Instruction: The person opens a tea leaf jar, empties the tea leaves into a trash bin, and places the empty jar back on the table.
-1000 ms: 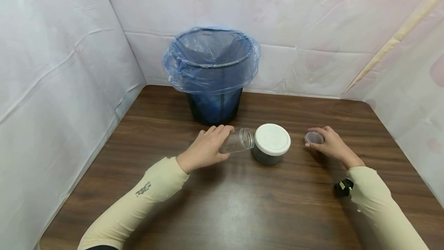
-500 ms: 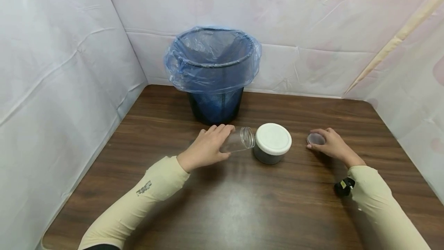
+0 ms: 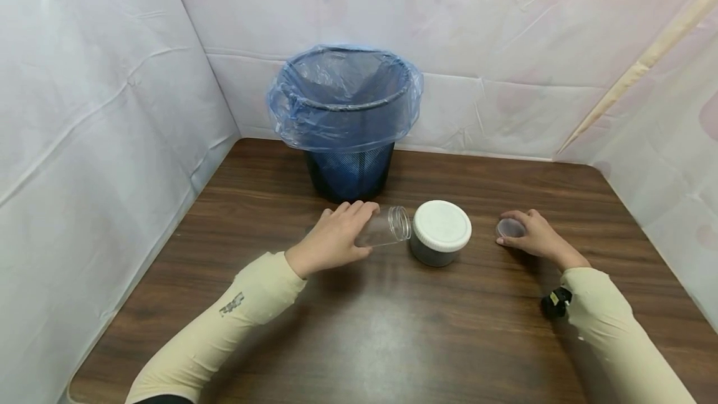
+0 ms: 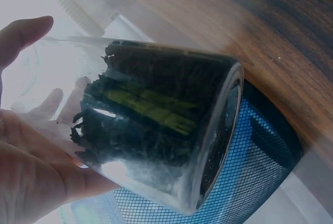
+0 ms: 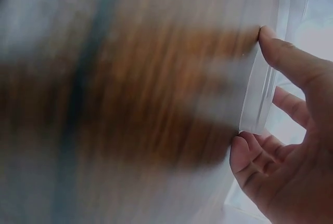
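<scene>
My left hand (image 3: 331, 239) grips a clear jar (image 3: 386, 228) tilted onto its side, its uncovered mouth facing right. Dark, leafy-looking dried bits (image 4: 151, 94) fill the jar's base end in the left wrist view; the hand covers them in the head view. Thumb and fingers of my right hand (image 3: 537, 237) pinch the rim of a round clear lid (image 3: 510, 228), low over the table. A squat jar with a white ridged lid (image 3: 441, 225) stands upright between the hands, close beside the clear jar's mouth, with dark contents inside.
Behind the left hand stands a black mesh bin (image 3: 350, 173), lined with a blue plastic bag (image 3: 348, 126). Pale cloth walls (image 3: 550, 30) enclose the brown wooden table (image 3: 376, 341) at the back and sides.
</scene>
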Demonstrator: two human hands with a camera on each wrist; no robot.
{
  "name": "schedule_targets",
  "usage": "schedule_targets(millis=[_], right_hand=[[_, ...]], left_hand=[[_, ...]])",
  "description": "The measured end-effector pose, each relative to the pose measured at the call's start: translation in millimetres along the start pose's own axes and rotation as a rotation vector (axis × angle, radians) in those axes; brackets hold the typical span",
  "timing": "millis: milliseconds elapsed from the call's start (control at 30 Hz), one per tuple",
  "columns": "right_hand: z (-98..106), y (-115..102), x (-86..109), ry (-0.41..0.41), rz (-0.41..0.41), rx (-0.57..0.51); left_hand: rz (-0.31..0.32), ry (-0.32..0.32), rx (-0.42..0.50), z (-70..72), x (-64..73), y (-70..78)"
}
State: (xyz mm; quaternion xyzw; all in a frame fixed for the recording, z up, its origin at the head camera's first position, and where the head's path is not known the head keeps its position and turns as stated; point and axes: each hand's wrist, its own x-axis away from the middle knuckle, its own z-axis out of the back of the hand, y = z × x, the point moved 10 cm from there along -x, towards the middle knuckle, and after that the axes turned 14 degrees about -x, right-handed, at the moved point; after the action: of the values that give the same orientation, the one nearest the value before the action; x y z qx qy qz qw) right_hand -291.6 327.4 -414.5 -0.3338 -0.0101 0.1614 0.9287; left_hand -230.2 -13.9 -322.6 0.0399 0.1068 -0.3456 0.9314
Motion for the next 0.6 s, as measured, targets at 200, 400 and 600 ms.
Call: schedule_targets(millis=[200,400,600], right_hand=[[-0.4,0.7,-2.4,-0.072,-0.119,-0.011],[20.0,-15.2,-16.6,-0.080,-0.179,-0.055],[48.2,-41.2,-32.0,-0.061,-0.227,-0.152]], left_hand=[[0.002,-0.001,-0.015,3.3,-0.1,-2.1],[0.011,0.003,-0.022,11.1,2.5,-6.8],[0.023,0.009,-0.023,21.4,3.9,-13.2]])
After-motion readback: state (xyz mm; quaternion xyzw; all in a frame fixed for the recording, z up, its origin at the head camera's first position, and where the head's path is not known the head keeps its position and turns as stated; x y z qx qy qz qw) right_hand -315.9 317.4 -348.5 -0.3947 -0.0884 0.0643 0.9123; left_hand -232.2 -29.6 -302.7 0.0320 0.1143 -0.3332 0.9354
